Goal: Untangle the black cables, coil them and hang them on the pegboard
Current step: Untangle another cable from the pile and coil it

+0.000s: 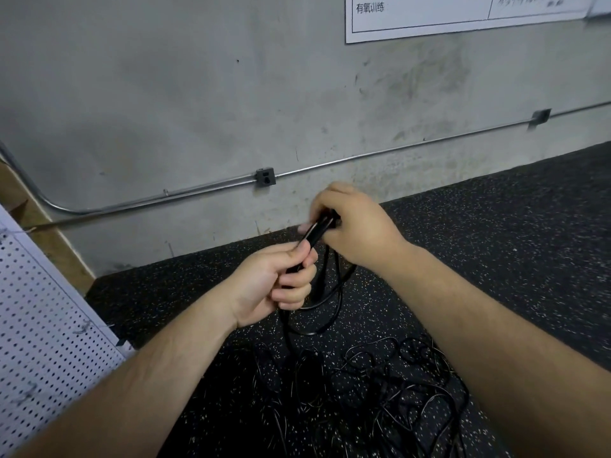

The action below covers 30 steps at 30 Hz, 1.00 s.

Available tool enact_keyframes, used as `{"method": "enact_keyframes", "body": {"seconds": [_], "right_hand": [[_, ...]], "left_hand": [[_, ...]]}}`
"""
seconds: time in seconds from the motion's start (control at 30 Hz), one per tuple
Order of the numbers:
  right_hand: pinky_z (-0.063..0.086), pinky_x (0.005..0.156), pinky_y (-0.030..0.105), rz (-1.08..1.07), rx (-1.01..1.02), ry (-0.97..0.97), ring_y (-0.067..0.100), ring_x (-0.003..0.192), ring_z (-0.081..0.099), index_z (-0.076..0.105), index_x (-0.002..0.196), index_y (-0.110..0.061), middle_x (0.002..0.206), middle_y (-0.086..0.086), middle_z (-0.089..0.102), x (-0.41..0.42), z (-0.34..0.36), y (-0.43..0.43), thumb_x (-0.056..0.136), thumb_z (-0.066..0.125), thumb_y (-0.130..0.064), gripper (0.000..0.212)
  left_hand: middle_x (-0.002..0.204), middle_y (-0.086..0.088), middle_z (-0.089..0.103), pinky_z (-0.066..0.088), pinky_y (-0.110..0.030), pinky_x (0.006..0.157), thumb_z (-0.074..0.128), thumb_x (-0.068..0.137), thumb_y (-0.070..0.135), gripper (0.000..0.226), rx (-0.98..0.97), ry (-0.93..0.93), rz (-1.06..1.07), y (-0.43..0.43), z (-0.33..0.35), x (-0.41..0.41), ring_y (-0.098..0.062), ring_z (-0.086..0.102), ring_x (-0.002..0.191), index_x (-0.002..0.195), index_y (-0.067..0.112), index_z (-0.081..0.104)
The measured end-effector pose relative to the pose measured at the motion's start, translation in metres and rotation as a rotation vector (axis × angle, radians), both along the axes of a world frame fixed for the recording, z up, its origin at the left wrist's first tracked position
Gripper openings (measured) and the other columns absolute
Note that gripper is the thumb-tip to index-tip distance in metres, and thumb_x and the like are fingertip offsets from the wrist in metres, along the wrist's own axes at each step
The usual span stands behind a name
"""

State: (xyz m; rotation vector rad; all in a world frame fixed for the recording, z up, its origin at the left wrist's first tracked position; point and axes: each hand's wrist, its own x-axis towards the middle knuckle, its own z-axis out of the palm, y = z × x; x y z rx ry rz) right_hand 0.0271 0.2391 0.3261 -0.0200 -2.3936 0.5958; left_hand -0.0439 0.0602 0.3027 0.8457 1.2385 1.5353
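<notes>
Head view, left hand (281, 279): mine, palm turned up, fingers curled round a bunched black cable (316, 232), thumb pressed along the top.
Head view, right hand (350, 223): gripping the same bunch just beyond the left hand, back of the hand toward me. The fingertips on the far side are blurred.
Black cable: several strands held together, running slantwise up from the left hand into the right, well above the floor (512, 233).
Loops (334, 292): hang down from the held bunch, below and between both hands, and trail toward the floor.
Cable tangle (396, 385): thin black cables heaped on the floor between my forearms, nearer me than the hands. Single strands are hard to trace against the dark surface.
Pegboard (43, 325): white and perforated, at the left edge, well apart from the cables.
Floor: black rubber with pale speckles.
Wall (165, 94): grey concrete. A metal conduit (363, 155) runs along it through a junction box (265, 176), and a printed sheet (463, 18) is at top right.
</notes>
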Motion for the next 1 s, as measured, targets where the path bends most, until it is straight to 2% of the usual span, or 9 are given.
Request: {"method": "enact_keyframes", "body": {"seconds": [0.07,0.13,0.23,0.3,0.43,0.67,0.8,0.9,1.0], "right_hand": [[0.053,0.067,0.032,-0.015,-0.167,-0.094,0.010,0.082,0.068,0.061,0.081,-0.023,0.082,-0.011,0.070,0.000,-0.003,0.007,0.085,0.067,-0.001,0.023],[0.050,0.055,0.024,-0.002,-0.482,-0.174,0.002,0.063,0.068,0.061,0.086,-0.010,0.066,-0.016,0.071,0.002,-0.002,0.013,0.092,0.063,0.003,0.014],[0.052,0.052,0.034,0.005,-0.896,-0.138,0.014,0.044,0.056,0.063,0.089,-0.008,0.072,0.005,0.074,0.003,0.001,0.022,0.088,0.061,0.012,0.021],[0.047,0.049,0.033,-0.010,-0.970,-0.131,0.014,0.040,0.048,0.063,0.087,-0.012,0.078,0.017,0.070,0.006,0.000,0.029,0.084,0.054,0.017,0.031],[0.046,0.043,0.027,-0.010,-1.097,-0.145,0.012,0.040,0.043,0.063,0.097,-0.011,0.062,0.005,0.056,0.016,0.005,0.039,0.083,0.063,0.016,0.030],[0.030,0.042,0.022,0.084,-1.400,-0.192,0.008,0.035,0.026,0.054,0.105,-0.011,0.040,-0.003,0.045,0.014,0.019,0.029,0.078,0.051,0.023,0.043],[0.022,0.042,0.023,0.227,-1.766,-0.124,0.009,0.050,0.016,0.038,0.088,-0.015,0.060,-0.004,0.026,0.014,0.026,0.028,0.074,0.045,-0.003,0.020],[0.024,0.043,0.023,0.252,-1.779,-0.002,0.009,0.053,0.020,0.042,0.097,-0.014,0.066,-0.001,0.031,0.016,0.029,0.024,0.085,0.051,-0.003,0.019],[0.022,0.046,0.019,0.305,-1.808,0.104,0.007,0.054,0.021,0.048,0.101,-0.014,0.070,-0.001,0.031,0.014,0.033,0.016,0.094,0.050,0.003,0.019]], "left_hand": [[0.056,0.004,0.028,0.030,-0.023,0.043,0.051,0.099,0.040,0.030,-0.052,0.033,-0.033,0.001,0.000,0.005,-0.009,0.029,0.039,0.083,0.015,0.050],[0.056,0.001,0.032,0.036,-0.024,0.047,0.050,0.097,0.043,0.033,-0.103,0.102,-0.040,0.000,0.001,0.007,-0.013,0.036,0.042,0.081,0.015,0.052],[0.056,-0.002,0.038,0.041,-0.025,0.052,0.055,0.095,0.040,0.032,-0.163,0.222,-0.041,0.003,-0.003,0.010,-0.019,0.044,0.045,0.078,0.014,0.050],[0.056,-0.002,0.039,0.043,-0.026,0.054,0.059,0.094,0.037,0.030,-0.195,0.281,-0.024,0.007,-0.008,0.010,-0.020,0.047,0.047,0.078,0.014,0.049],[0.055,-0.002,0.041,0.046,-0.027,0.058,0.062,0.099,0.026,0.029,-0.246,0.385,0.076,0.012,-0.009,0.013,-0.020,0.048,0.046,0.077,0.012,0.050],[0.048,-0.002,0.035,0.033,-0.029,0.050,0.050,0.104,0.019,0.039,-0.257,0.543,0.312,0.013,-0.010,0.002,-0.018,0.033,0.039,0.066,0.016,0.040],[0.054,-0.007,0.044,0.045,-0.027,0.063,0.050,0.104,0.036,0.042,-0.210,0.544,0.295,0.011,-0.018,-0.001,-0.024,0.048,0.047,0.070,0.013,0.049],[0.060,-0.001,0.045,0.045,-0.028,0.071,0.047,0.098,0.051,0.040,-0.148,0.560,0.288,0.007,-0.025,-0.001,-0.022,0.053,0.055,0.081,0.015,0.052],[0.060,0.001,0.038,0.044,-0.020,0.062,0.048,0.098,0.047,0.035,-0.033,0.459,0.286,0.009,-0.030,0.007,-0.018,0.046,0.052,0.084,0.015,0.052]]}}
